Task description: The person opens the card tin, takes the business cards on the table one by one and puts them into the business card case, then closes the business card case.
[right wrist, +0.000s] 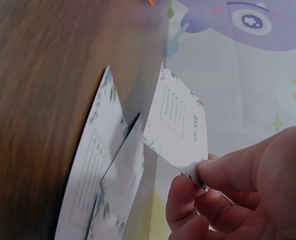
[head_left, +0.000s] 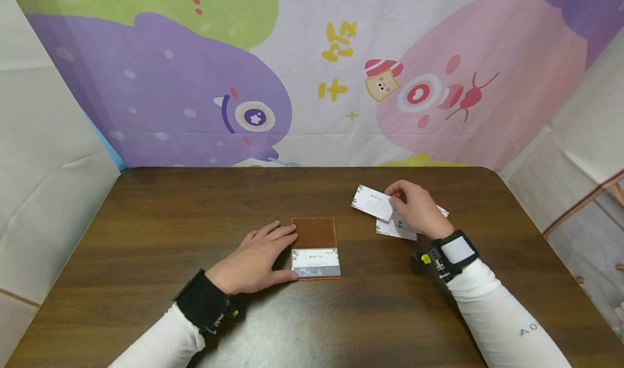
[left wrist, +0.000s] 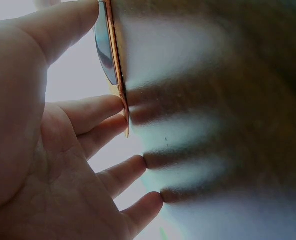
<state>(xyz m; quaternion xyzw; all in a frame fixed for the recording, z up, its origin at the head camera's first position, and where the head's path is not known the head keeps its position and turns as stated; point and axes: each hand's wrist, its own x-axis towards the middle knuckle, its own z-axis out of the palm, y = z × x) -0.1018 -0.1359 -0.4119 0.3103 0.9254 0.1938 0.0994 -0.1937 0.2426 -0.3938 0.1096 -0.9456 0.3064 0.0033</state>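
Observation:
Between thumb and fingertips, my right hand (head_left: pixel 418 211) pinches a white business card (right wrist: pixel 180 120) by one corner. Printed text and green leaf designs show on its face. It is raised above two more business cards (right wrist: pixel 88 170), which lie overlapping on the wooden table and are partly covered by the hand in the head view. My left hand (head_left: pixel 255 259) lies spread at the left edge of a brown card holder (head_left: pixel 313 232), thumb and fingertips touching that edge. A business card (head_left: pixel 316 257) sits in the clear pocket on the holder's lower half.
The dark wooden table (head_left: pixel 205 200) ends at a cartoon-printed cloth (head_left: pixel 336 135) behind it. White panels (head_left: pixel 53 140) stand along the left and right sides. Each wrist wears a black strap (head_left: pixel 202 300) with a small camera.

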